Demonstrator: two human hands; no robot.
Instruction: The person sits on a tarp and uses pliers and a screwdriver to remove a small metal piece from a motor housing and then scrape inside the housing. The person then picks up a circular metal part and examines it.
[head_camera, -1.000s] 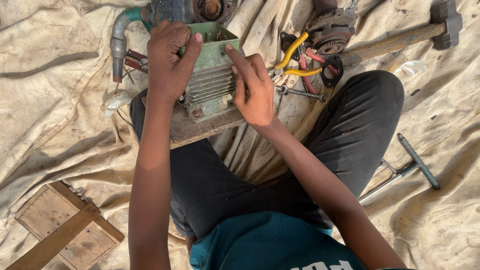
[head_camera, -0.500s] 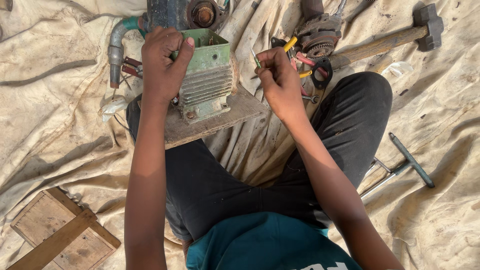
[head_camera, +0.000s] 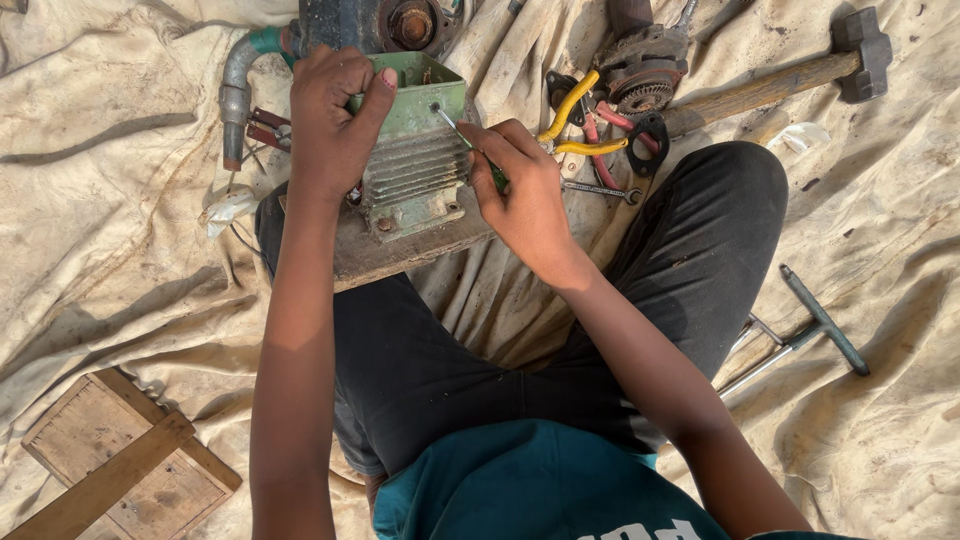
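1. Two hands at work on one green finned motor housing (head_camera: 412, 165), which sits on a worn wooden board (head_camera: 400, 250) resting across the seated person's lap, over black trousers (head_camera: 690, 250).
2. Left hand (head_camera: 330, 130): closed over the top left corner of the housing, thumb laid along its upper rim, fingers wrapped behind.
3. Right hand (head_camera: 520, 195): fingers pinched shut around a thin screwdriver (head_camera: 462, 140) with a green handle; the metal tip lies against the upper right face of the housing.
4. One rusty pump body with a curved grey pipe (head_camera: 235, 95), just behind the housing at the upper left.
5. One cluster of yellow and red wires (head_camera: 585, 125), just right of the right hand, beside a black gasket (head_camera: 650, 135) and a round metal part (head_camera: 640, 75).
6. One hammer (head_camera: 790, 70) with wooden handle, upper right on the cloth.
7. One T-handled wrench (head_camera: 815, 325), right of the knee.
8. One wooden frame piece (head_camera: 110, 465), lower left.
9. One tan cloth (head_camera: 100, 250), creased, spread under everything.
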